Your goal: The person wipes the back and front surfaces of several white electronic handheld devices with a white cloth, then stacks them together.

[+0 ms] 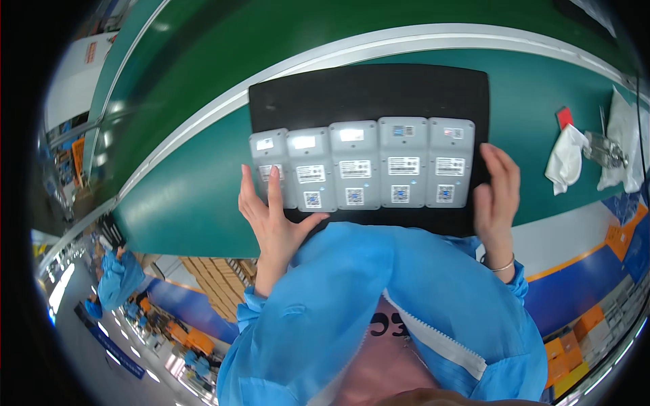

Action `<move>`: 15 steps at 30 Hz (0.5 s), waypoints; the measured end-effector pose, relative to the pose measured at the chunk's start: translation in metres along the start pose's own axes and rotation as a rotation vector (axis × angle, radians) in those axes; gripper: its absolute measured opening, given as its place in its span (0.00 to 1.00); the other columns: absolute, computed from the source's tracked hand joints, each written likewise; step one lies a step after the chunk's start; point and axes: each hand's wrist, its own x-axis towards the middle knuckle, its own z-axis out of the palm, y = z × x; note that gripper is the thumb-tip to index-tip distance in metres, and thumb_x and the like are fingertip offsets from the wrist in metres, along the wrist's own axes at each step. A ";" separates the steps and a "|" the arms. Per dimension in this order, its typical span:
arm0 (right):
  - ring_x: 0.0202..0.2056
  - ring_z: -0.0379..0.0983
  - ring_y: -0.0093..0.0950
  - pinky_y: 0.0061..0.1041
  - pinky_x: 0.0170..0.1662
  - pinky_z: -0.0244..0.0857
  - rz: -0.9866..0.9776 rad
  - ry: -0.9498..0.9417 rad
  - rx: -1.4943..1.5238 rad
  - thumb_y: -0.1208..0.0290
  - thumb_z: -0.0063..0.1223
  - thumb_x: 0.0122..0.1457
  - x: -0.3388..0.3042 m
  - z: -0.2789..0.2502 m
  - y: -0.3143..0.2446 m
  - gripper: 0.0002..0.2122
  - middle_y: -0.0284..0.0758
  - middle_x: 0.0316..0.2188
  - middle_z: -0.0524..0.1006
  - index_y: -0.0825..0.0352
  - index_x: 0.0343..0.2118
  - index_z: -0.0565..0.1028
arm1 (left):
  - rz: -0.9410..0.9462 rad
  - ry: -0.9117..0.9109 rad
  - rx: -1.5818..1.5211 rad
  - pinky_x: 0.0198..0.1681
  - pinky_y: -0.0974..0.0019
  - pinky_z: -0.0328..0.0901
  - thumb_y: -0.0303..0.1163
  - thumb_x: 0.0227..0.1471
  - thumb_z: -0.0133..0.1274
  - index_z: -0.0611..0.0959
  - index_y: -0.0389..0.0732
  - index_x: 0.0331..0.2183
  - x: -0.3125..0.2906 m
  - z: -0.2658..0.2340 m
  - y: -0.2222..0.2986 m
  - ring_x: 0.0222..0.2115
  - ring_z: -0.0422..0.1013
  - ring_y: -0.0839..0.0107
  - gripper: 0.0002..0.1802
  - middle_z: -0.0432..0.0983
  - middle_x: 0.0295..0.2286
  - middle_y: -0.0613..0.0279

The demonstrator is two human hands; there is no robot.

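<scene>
Several flat grey plastic devices (354, 145) lie side by side in a row on a black mat (372, 91), each with white printed labels facing up. My left hand (274, 220) has its fingers spread over the lower end of the leftmost device (279, 150), and its thumb reaches along the bottom of the neighbouring one. It grips nothing. At the mat's right edge, my right hand (497, 196) is held with thumb and fingers apart, close to the rightmost device (452, 143). Whether its fingertips press on the mat I cannot tell.
The mat sits on a green workbench (183, 183) with a pale metal rail (379, 44) along its far side. To the right lie a white cloth (567, 159), a small red item (564, 118), a metal fixture (606, 150) and white bags (619, 145). A person in blue (118, 277) stands far left.
</scene>
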 end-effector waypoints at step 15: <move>0.46 0.70 0.31 0.25 0.48 0.64 0.025 0.116 -0.299 0.88 0.42 0.55 0.032 0.020 0.025 0.22 0.39 0.46 0.71 0.63 0.50 0.77 | -0.221 0.143 -0.882 0.56 0.57 0.54 0.73 0.50 0.37 0.59 0.36 0.60 -0.024 0.035 -0.036 0.54 0.60 0.58 0.53 0.63 0.56 0.47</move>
